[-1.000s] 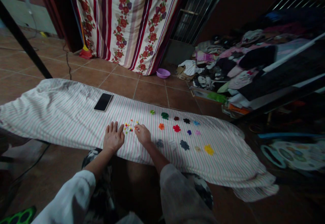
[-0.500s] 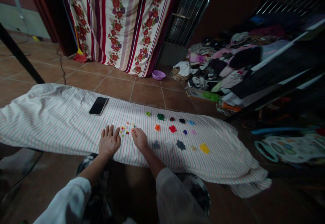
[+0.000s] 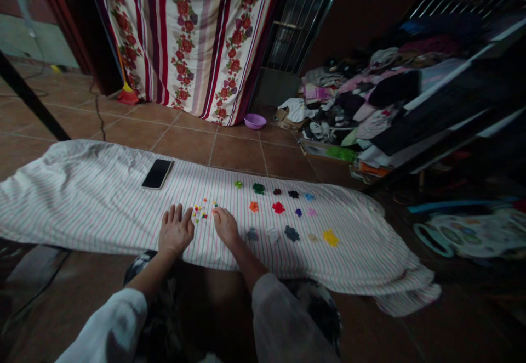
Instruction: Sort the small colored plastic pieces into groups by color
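Note:
My left hand (image 3: 176, 229) lies flat on the striped cloth (image 3: 102, 204), fingers stretched out, just left of a scatter of tiny mixed-colour pieces (image 3: 200, 213). At the right side of that scatter, my right hand (image 3: 226, 226) has its thumb and forefinger pinched together. Whatever sits in the pinch is too small to make out. Further right, small heaps sorted by colour lie in rows, among them a dark green heap (image 3: 258, 188), an orange heap (image 3: 253, 206), a red heap (image 3: 278, 207), a dark grey heap (image 3: 291, 233) and a yellow heap (image 3: 330, 237).
A phone (image 3: 158, 174) lies on the cloth to the left. Beyond the cloth are a tiled floor, a purple basin (image 3: 255, 121), a floral curtain (image 3: 184, 39) and a broom (image 3: 128, 94). Piled clothes (image 3: 349, 100) fill the right back.
Both hands stay in nearly the same places, the right one still pinched beside the mixed pieces. The whole view has shifted slightly.

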### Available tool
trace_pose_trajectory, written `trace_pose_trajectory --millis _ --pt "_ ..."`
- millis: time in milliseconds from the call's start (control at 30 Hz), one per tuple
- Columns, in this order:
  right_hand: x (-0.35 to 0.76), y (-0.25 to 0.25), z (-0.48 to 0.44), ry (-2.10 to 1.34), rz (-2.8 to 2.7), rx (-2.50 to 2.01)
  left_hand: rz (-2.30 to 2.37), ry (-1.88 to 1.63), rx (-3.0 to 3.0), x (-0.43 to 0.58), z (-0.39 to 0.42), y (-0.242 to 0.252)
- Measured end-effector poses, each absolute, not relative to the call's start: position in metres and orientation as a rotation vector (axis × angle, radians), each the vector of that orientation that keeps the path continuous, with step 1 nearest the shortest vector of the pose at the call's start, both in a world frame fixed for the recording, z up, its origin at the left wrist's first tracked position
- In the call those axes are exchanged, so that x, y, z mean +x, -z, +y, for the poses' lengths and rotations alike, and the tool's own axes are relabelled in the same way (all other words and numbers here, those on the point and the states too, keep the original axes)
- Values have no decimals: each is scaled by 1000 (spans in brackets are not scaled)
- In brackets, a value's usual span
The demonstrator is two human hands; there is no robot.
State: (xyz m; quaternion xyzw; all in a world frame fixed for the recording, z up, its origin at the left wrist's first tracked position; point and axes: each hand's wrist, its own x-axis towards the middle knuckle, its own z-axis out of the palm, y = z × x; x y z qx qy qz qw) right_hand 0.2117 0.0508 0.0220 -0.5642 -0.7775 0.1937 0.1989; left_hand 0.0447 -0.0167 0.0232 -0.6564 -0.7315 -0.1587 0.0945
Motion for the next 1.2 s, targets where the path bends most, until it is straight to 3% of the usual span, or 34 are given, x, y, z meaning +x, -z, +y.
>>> trace_pose_trajectory --millis 467,767,1200 --pt "240 -25 67 -761 -1892 -1534 -2128 461 -1961 44 -17 -21" --pt "310 -27 89 -516 -1517 -1695 -2168 495 -1962 44 -16 -22" --pt "341 -29 97 -364 -1600 -1846 -2151 460 -1950 44 -16 -21"
